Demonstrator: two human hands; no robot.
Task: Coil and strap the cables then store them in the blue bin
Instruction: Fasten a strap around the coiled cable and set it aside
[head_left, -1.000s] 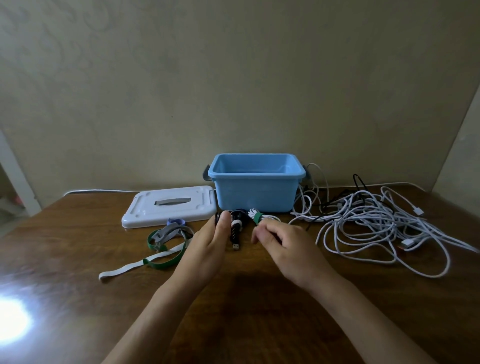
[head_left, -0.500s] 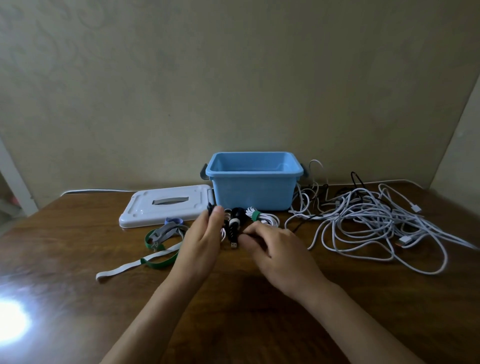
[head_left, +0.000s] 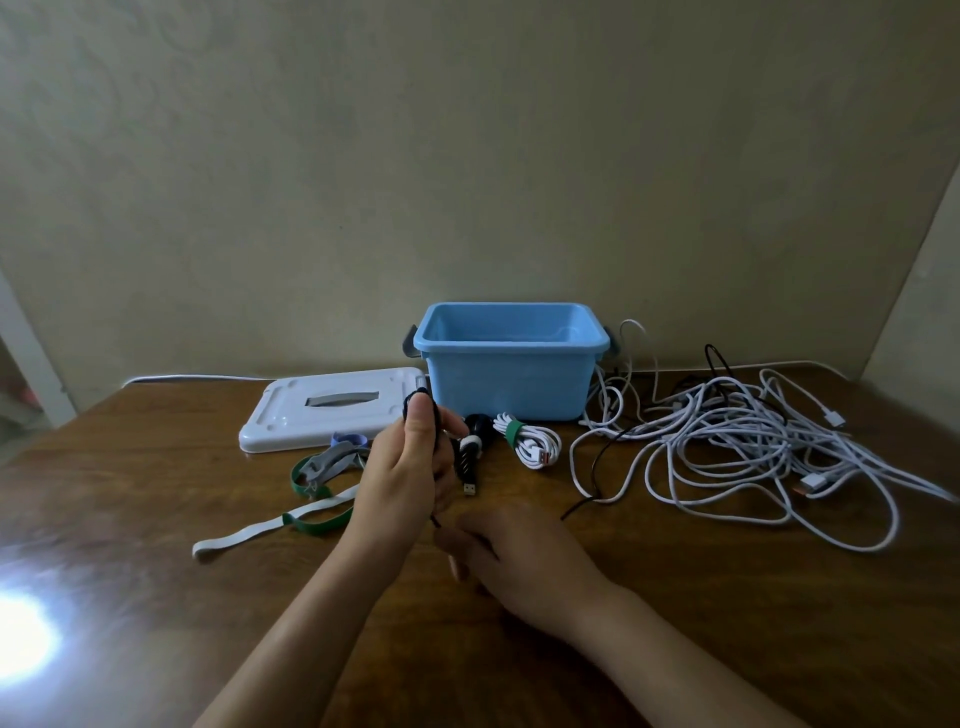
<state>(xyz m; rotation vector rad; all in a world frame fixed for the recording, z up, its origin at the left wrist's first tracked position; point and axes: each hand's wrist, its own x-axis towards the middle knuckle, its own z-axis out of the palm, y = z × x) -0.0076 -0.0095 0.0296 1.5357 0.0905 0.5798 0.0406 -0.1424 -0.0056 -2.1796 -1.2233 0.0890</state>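
Running from a small loop at the raised left hand (head_left: 410, 467) down to the right hand (head_left: 514, 551), a thin black cable (head_left: 434, 512) is held stretched between the two, apparently so that it can be wound into a coil. The loop is seen at the left fingertips (head_left: 418, 410), where the fingers are curled and closed upon it; lower down, the strand is pinched at the right hand's fingertips, low over the wooden table (head_left: 156, 571), though the exact grip there is blurred. Just beyond the left hand, a strapped black cable bundle (head_left: 467, 457) and a white coil with a green strap (head_left: 530, 441) are laid in front of the blue bin (head_left: 509, 384), judged to be finished and awaiting storage. The bin is left open, its white lid (head_left: 332, 410) set flat to the left. Loose straps (head_left: 311, 483) in green, grey and white are kept within reach of the left hand. To the right, a large tangle of white cables (head_left: 753, 447) is spread, so most of the coiling is judged not yet done.
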